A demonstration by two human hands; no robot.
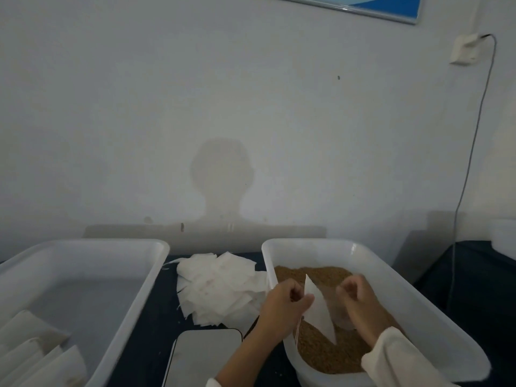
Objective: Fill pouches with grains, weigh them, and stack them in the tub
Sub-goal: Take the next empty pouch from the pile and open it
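At six o'clock sat the weighing scale (203, 356), bare; at seven, a few filled pouches (36, 356) already lay stacked in the left tub (134, 303), so most of the work seemingly remained; at five, over the grain tub (418, 311), the left hand (282, 305) pinched an open pouch (321, 311) by its edge, while the right hand (360, 300), fingers curled, seemed to feed brown grains (326, 356) into it; whether it held any was unclear; toward twelve lay the heap of empty pouches (220, 286).
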